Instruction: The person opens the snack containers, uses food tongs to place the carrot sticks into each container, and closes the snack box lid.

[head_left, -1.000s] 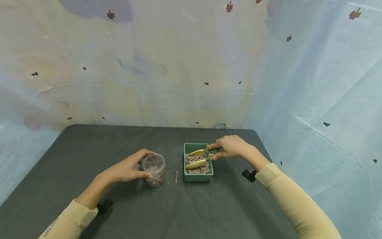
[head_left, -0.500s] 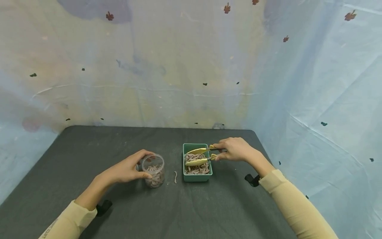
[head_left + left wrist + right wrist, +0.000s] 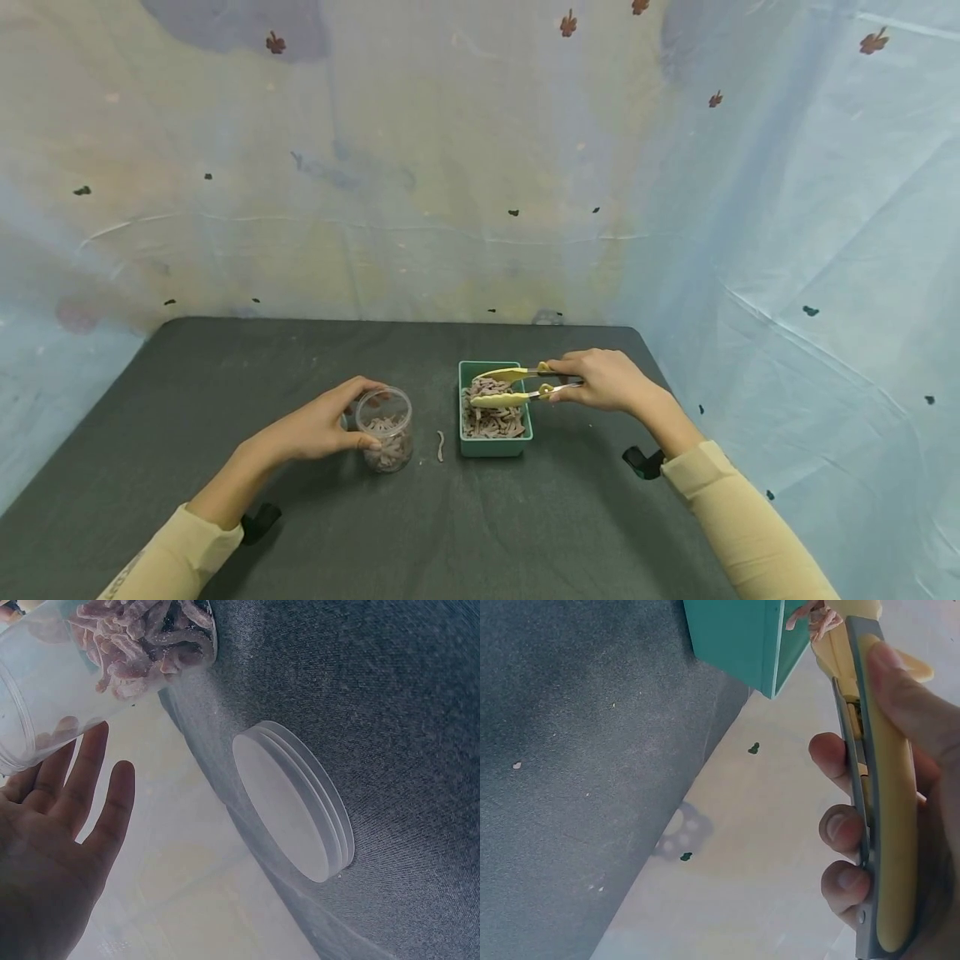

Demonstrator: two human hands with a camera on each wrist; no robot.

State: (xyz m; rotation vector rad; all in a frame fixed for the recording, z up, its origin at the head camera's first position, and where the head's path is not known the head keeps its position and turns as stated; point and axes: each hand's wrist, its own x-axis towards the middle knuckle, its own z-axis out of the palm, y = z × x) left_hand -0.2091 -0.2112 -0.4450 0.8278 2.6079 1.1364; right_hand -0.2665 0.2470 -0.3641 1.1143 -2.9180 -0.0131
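Note:
My left hand (image 3: 322,425) holds a clear round jar (image 3: 390,446) standing on the table, thumb on the near side and fingers on the far side. Shrivelled brownish-purple strips (image 3: 142,645) fill its lower part. My right hand (image 3: 603,379) grips yellow-and-grey tongs (image 3: 892,802), thumb on one arm and fingers curled round the other. Their yellow heads (image 3: 498,401) point left over a green rectangular bin (image 3: 495,448) of similar strips (image 3: 491,423). In the right wrist view a few strips (image 3: 825,621) show beside the tong heads.
One loose strip (image 3: 441,446) lies on the dark table between jar and bin. A translucent lid (image 3: 292,802) rests on the table near my left hand. Plastic sheeting (image 3: 420,167) hangs behind the table and on the right.
My right hand has drawn the tongs up and slightly right from the strips in the bin, and their heads stand closer together. The left hand and the jar have stayed in place.

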